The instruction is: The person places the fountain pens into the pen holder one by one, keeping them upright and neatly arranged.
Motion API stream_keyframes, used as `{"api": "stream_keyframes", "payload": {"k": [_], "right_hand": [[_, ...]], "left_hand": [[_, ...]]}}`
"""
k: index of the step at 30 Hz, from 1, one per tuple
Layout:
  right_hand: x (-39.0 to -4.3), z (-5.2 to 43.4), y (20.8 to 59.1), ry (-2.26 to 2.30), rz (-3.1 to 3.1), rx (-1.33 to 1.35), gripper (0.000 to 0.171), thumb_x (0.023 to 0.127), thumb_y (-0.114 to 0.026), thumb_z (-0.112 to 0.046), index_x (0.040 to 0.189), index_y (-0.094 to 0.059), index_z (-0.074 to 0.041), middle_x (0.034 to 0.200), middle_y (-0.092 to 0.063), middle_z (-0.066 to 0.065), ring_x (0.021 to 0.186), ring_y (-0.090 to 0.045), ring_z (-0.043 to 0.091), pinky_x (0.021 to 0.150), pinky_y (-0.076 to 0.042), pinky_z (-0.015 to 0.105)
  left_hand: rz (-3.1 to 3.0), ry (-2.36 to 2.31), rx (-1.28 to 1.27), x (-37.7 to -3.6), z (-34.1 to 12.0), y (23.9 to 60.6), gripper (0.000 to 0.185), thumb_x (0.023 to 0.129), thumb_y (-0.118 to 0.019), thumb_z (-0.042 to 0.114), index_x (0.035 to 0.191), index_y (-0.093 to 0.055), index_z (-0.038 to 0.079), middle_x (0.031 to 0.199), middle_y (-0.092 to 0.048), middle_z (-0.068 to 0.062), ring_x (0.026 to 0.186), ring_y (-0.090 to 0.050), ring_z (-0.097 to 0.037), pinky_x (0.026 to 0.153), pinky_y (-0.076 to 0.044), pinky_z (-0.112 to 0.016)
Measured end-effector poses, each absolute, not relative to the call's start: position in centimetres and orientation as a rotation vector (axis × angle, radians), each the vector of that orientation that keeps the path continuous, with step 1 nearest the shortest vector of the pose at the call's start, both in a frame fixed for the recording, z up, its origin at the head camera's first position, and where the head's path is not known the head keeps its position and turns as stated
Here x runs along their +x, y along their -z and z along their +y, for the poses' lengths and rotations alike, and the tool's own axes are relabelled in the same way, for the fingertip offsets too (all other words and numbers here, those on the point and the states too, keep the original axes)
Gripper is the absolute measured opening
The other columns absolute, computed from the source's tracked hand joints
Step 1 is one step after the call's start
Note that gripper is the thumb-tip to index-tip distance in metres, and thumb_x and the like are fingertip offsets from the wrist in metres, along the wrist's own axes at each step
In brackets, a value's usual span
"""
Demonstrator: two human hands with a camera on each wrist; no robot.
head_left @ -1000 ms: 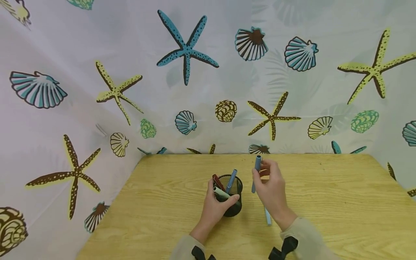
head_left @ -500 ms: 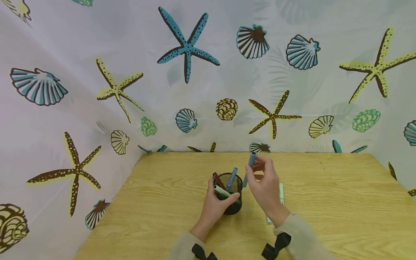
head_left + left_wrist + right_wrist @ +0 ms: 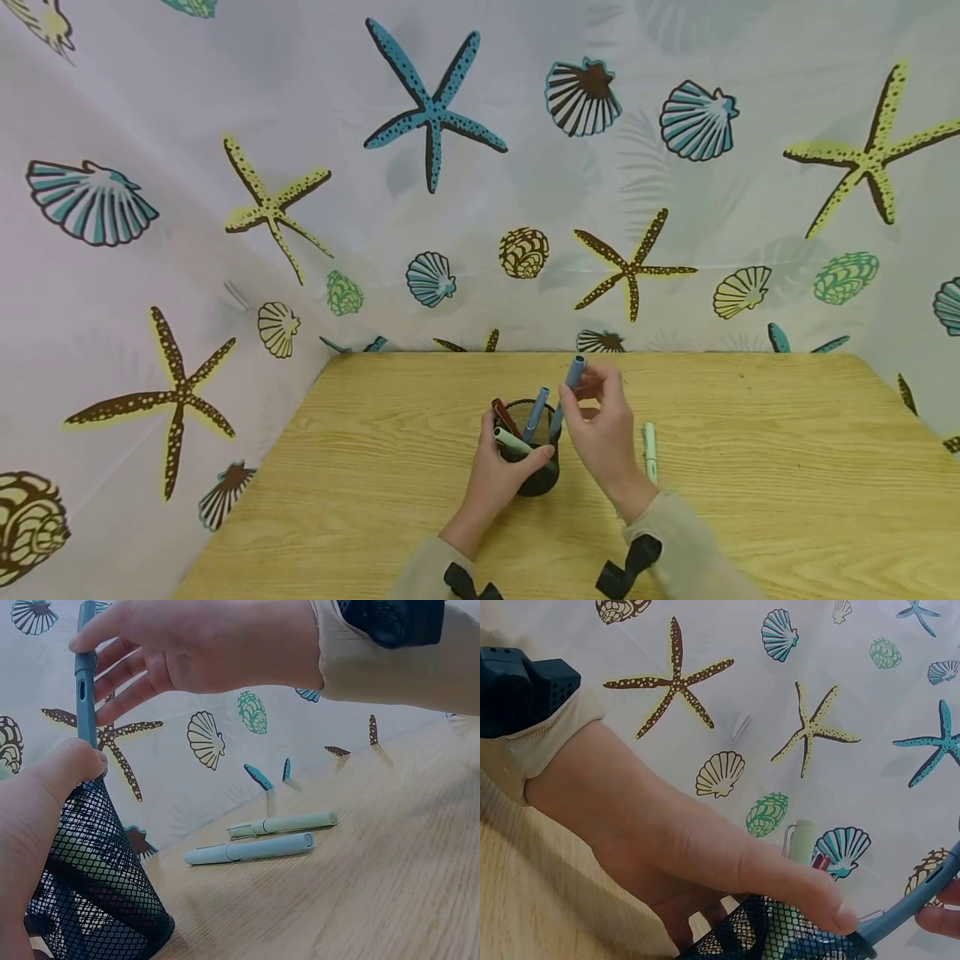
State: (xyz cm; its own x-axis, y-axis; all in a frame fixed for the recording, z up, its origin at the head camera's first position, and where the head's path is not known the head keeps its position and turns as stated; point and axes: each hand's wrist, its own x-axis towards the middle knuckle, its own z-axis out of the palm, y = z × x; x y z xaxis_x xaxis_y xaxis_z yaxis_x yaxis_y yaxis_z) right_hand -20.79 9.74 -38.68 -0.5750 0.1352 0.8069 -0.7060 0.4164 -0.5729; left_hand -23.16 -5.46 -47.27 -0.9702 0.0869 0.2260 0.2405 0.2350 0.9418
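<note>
A: From the head camera, the left hand is wrapped around the black mesh pen cup on the desk, thumb hooked over its rim. The right hand pinches a blue pen near its upper end, tilted, with the lower tip right at the cup's mouth. A dark red pen, a pale green one and another blue one stand inside.

B: And the loose ones?

A: A mint pen lies on the desk to the right of the right hand. The left wrist camera shows two there: the mint pen and a pale blue pen lying side by side, well apart from the cup. It also shows the blue pen nearly upright between fingertips, just above the left thumb.

B: The right wrist view?

A: Close on the left thumb over the mesh rim, with the blue pen slanting in at the rim.

B: So how to finish well?

A: I'd judge: keep the cup braced so it can't tip, straighten the pen so it clears the thumb and the pens inside, then loosen the pinch only once the tip is well below the rim.
</note>
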Motion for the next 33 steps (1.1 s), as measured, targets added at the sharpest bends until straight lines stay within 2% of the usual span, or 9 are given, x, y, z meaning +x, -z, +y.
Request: {"api": "stream_keyframes", "payload": {"k": [7, 10, 16, 22, 29, 33], "right_hand": [[-22.3, 10.3, 41.6, -1.307, -1.889, 0.481, 0.036, 0.085, -0.066, 0.0, 0.115, -0.048, 0.0, 0.09, -0.058, 0.01, 0.074, -0.06, 0.02, 0.053, -0.051, 0.029], [-22.4, 10.4, 42.2, -1.31, -1.924, 0.476, 0.035, 0.086, -0.065, -0.004, 0.116, -0.047, -0.003, 0.091, -0.057, 0.008, 0.075, -0.06, 0.018, 0.055, -0.051, 0.028], [-22.2, 10.5, 43.0, -1.306, -1.982, 0.472, 0.036, 0.086, -0.065, -0.004, 0.117, -0.047, -0.002, 0.091, -0.057, 0.008, 0.073, -0.058, 0.017, 0.056, -0.051, 0.031], [-22.3, 10.6, 43.8, -1.266, -2.024, 0.46, 0.039, 0.085, -0.066, -0.004, 0.118, -0.046, -0.001, 0.09, -0.058, 0.008, 0.072, -0.058, 0.016, 0.056, -0.051, 0.029], [-22.0, 10.6, 44.0, -1.286, -2.088, 0.416, 0.036, 0.088, -0.063, -0.007, 0.121, -0.047, -0.004, 0.092, -0.058, 0.007, 0.074, -0.057, 0.015, 0.057, -0.051, 0.031], [-22.1, 10.7, 44.2, -1.276, -2.108, 0.418, 0.036, 0.089, -0.063, -0.009, 0.121, -0.047, -0.004, 0.091, -0.058, 0.006, 0.074, -0.057, 0.015, 0.057, -0.05, 0.028]], "left_hand": [[-2.352, 1.828, -0.331, -23.1, -5.4, 47.5, 0.093, 0.075, -0.076, 0.041, 0.145, -0.021, 0.016, 0.131, -0.041, -0.018, 0.112, -0.046, -0.026, 0.09, -0.04, -0.047], [-2.362, 1.831, -0.321, -23.1, -5.4, 47.5, 0.095, 0.074, -0.076, 0.042, 0.146, -0.019, 0.016, 0.133, -0.04, -0.018, 0.113, -0.045, -0.025, 0.091, -0.039, -0.047], [-2.368, 1.859, -0.316, -23.2, -5.3, 47.4, 0.091, 0.073, -0.077, 0.043, 0.144, -0.022, 0.021, 0.13, -0.042, -0.016, 0.11, -0.046, -0.023, 0.091, -0.039, -0.044], [-2.365, 1.849, -0.315, -23.2, -5.3, 47.4, 0.091, 0.073, -0.077, 0.042, 0.143, -0.023, 0.022, 0.131, -0.042, -0.016, 0.111, -0.045, -0.022, 0.092, -0.039, -0.044], [-2.363, 1.836, -0.308, -23.3, -5.2, 47.6, 0.092, 0.073, -0.077, 0.043, 0.144, -0.023, 0.021, 0.129, -0.042, -0.017, 0.11, -0.047, -0.023, 0.091, -0.04, -0.045], [-2.366, 1.83, -0.293, -23.3, -5.2, 47.7, 0.094, 0.073, -0.077, 0.042, 0.145, -0.022, 0.018, 0.131, -0.041, -0.017, 0.113, -0.045, -0.024, 0.094, -0.038, -0.047]]}}
